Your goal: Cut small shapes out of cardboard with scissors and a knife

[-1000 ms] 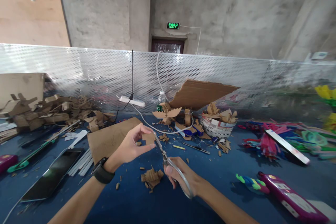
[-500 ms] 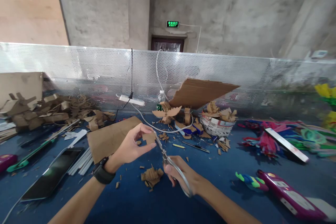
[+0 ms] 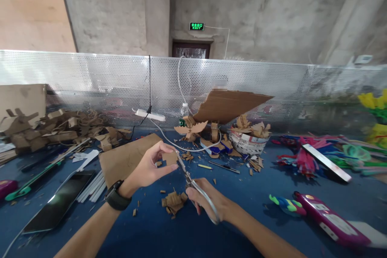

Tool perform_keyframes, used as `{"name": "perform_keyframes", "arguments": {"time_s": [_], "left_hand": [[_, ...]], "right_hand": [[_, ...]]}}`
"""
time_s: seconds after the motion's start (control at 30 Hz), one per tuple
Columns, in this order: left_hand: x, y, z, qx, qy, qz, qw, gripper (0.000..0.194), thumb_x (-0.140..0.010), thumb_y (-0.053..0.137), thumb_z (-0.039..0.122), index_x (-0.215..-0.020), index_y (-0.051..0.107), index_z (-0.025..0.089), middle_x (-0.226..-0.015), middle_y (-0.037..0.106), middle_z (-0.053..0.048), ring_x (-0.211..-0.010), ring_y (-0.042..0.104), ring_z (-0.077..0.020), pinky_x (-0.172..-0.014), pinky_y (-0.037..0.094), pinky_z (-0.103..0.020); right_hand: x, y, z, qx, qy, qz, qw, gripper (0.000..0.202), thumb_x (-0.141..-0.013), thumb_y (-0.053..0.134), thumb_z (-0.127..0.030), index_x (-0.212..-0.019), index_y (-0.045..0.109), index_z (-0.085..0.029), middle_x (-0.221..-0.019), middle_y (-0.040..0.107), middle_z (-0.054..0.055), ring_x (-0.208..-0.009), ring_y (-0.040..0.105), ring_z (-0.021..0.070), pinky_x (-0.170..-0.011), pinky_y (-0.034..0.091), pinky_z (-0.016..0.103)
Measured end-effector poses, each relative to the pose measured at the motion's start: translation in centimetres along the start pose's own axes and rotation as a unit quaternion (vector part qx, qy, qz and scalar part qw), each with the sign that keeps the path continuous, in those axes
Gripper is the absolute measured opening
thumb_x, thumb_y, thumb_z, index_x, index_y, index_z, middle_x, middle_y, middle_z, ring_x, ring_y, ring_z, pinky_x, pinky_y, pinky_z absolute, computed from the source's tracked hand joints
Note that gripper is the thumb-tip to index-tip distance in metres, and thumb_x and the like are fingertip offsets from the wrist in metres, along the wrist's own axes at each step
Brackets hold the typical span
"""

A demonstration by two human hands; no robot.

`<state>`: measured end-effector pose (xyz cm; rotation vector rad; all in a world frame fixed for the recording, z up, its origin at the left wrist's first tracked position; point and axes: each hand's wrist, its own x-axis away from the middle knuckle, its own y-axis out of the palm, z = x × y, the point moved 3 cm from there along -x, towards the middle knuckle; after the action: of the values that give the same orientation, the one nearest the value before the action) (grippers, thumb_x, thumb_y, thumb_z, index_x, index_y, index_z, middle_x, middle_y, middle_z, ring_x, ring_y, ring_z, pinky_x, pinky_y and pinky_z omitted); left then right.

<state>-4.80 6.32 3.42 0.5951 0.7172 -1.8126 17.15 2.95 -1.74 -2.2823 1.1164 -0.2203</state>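
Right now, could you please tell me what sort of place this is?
Probably a craft workshop: silver metal scissors in the right hand, a white woven basket of brown cardboard scraps, and bright ribbon-like strips.

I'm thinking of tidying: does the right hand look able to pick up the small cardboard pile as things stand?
Probably not freely: the right hand holds scissors. The small cardboard pile lies close by, though, with nothing seen between them.
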Motion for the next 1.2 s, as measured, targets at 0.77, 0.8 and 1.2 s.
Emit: {"name": "perform_keyframes", "arguments": {"time_s": [0.77, 0.8, 1.2], "left_hand": [[0.0, 0.1, 1.3, -0.017, 0.031, -0.031, 0.999, 0.032, -0.087, 0.080, 0.018, -0.108, 0.056, 0.023, -0.116, 0.071, -0.007, -0.108, 0.070, -0.0214, -0.096, 0.054, -0.037], [0.0, 0.1, 1.4, -0.017, 0.028, -0.035, 0.999, 0.033, -0.088, 0.079, 0.018, -0.109, 0.055, 0.023, -0.116, 0.071, -0.007, -0.108, 0.070, -0.0213, -0.096, 0.054, -0.037], [-0.1, -0.2, 2.1, -0.042, 0.025, -0.050, 0.998, 0.034, -0.086, 0.081, 0.018, -0.110, 0.057, 0.023, -0.114, 0.071, -0.007, -0.108, 0.070, -0.0215, -0.097, 0.055, -0.036]], "right_hand": [[0.2, 0.0, -0.3, -0.013, -0.063, -0.013, 0.998, 0.071, -0.101, 0.034, -0.078, -0.061, 0.048, -0.021, -0.051, 0.052, -0.001, -0.047, 0.053, 0.0123, -0.052, 0.040, 0.025], [0.2, 0.0, -0.3, -0.013, -0.063, -0.016, 0.998, 0.071, -0.101, 0.035, -0.078, -0.061, 0.049, -0.021, -0.051, 0.053, -0.001, -0.047, 0.053, 0.0125, -0.052, 0.040, 0.025], [0.3, 0.1, -0.9, -0.013, -0.065, -0.012, 0.998, 0.071, -0.100, 0.034, -0.080, -0.062, 0.048, -0.021, -0.052, 0.048, -0.002, -0.048, 0.052, 0.0125, -0.051, 0.039, 0.025]]}}
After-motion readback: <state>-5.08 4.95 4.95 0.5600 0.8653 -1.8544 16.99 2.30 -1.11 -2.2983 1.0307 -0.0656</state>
